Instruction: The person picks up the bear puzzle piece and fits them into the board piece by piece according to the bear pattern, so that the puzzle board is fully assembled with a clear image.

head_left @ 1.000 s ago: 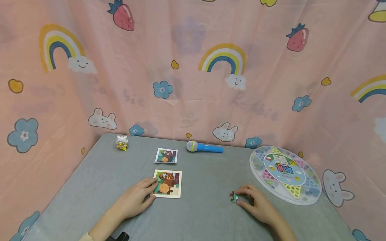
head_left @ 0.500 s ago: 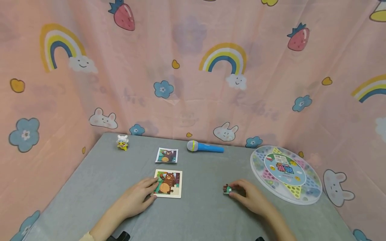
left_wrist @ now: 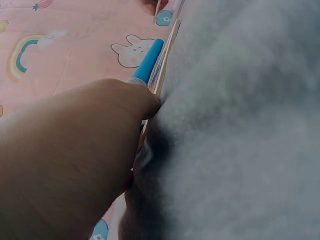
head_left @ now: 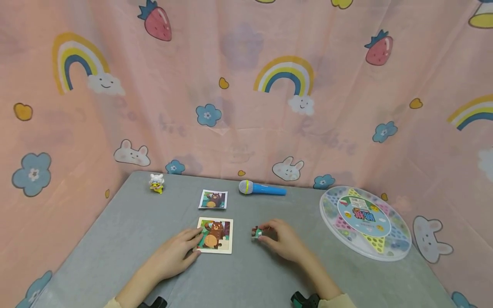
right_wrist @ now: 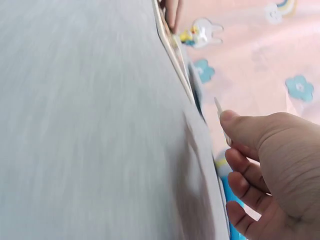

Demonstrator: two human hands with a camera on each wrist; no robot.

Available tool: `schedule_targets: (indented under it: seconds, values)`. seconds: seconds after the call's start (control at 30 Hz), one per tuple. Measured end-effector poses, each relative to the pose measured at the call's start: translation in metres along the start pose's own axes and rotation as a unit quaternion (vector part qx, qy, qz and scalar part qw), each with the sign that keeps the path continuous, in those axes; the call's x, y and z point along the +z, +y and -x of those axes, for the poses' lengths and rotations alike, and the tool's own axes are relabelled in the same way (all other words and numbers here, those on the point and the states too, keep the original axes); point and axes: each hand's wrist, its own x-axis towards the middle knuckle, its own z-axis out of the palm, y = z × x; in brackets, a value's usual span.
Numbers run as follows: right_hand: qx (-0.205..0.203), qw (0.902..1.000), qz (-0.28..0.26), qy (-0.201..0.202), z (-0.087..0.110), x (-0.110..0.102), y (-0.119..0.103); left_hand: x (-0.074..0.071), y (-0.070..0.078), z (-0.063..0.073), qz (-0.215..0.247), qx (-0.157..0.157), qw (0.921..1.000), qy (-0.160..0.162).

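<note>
In the head view, a square jigsaw puzzle with a brown bear and a pale frame lies on the table. A pale bare patch shows at its lower right corner. My left hand rests at its left side, fingertips on the picture and thumb at the near left corner. The right hand pinches a small green and brown puzzle piece between thumb and fingers, to the right of the puzzle. From the right wrist view, the piece appears edge-on, above the table, with the other fingers curled below the thumb.
Behind the puzzle lies a small bear picture card. A blue toy microphone and a small figurine are near the back edge. A round Chinese checkers board covers the right side. Patterned pink cloth hangs behind the grey table.
My right hand has carried the puzzle piece leftward and slightly away from me, from near the round board to close beside the puzzle. The left hand has stayed in place.
</note>
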Motion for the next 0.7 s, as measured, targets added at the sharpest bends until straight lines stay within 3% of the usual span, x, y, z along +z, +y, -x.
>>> schedule_targets:
  seconds: [0.27, 0.7]
  values:
    - [-0.012, 0.9998, -0.007, -0.012, -0.019, 0.019, -0.029, 0.003, -0.002, 0.0, -0.002, 0.005, 0.9999, 0.015]
    - [-0.025, 0.9978, -0.046, -0.04, -0.025, 0.047, -0.052, 0.001, -0.002, 0.0, 0.003, 0.001, 1.0, 0.002]
